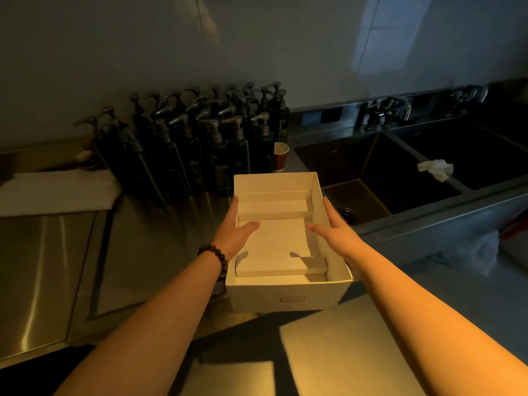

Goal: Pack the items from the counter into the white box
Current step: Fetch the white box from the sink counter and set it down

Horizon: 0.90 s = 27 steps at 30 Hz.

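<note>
The open white box [285,298] stands on the steel counter in front of me, with white cardboard inserts inside it. My left hand [237,231] holds the box's left wall, fingers outside and thumb over the rim. My right hand [333,227] holds the right wall the same way, thumb pointing inward. Behind the box stand several dark pump bottles [217,144] in a tight cluster against the wall.
A red paper cup [281,157] stands right of the bottles. A double steel sink [400,172] lies to the right, a crumpled white cloth [435,168] on its divider. White sheets lie at left [57,192] and near the front edge [343,352].
</note>
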### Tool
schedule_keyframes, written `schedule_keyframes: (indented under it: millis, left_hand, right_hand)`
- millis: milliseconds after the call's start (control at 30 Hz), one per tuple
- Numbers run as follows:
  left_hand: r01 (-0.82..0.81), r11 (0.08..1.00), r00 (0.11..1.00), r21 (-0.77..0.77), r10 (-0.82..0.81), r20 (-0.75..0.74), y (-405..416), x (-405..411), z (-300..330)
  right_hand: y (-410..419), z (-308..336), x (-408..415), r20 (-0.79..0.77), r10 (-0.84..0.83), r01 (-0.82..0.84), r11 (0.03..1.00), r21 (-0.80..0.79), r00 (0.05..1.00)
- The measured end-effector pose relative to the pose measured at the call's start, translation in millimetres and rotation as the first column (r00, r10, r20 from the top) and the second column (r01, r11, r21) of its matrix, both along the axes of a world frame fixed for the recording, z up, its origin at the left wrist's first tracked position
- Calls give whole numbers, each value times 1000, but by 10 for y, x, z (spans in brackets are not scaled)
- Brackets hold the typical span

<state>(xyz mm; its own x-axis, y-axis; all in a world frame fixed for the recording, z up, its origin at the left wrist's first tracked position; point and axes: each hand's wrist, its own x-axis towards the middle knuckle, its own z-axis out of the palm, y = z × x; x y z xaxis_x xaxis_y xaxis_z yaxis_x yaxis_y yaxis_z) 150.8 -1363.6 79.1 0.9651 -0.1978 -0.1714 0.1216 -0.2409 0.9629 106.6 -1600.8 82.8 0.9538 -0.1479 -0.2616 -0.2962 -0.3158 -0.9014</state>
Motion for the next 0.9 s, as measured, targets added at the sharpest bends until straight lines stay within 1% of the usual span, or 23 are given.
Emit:
schedule_keyframes:
  millis: [100,200,400,633,733,900]
  left_hand:
    - [-49,999,999,-19,49,5,147,-103,-13]
    - [-138,990,990,-37,139,3,393,-216,-15]
    - [-312,949,950,-40,312,-6,1049,-477,47]
    - [-531,842,847,-100,526,-69,1927,-976,132]
    - [-609,788,792,-94,610,-19,2354,-1209,181]
    - [-695,708,714,-125,701,5,3148,-1684,256]
  right_hand:
    - [112,69,35,14,48,-48,999,26,999]
    - [324,136,84,39,137,-139,989,46,990]
    - [989,137,159,70,300,-306,948,90,951]
    - [2009,87,190,111,462,-473,874,109,880]
    - [2528,120,117,123,527,-539,837,95,841]
    - [3445,177,-112,101,596,-605,789,112,796]
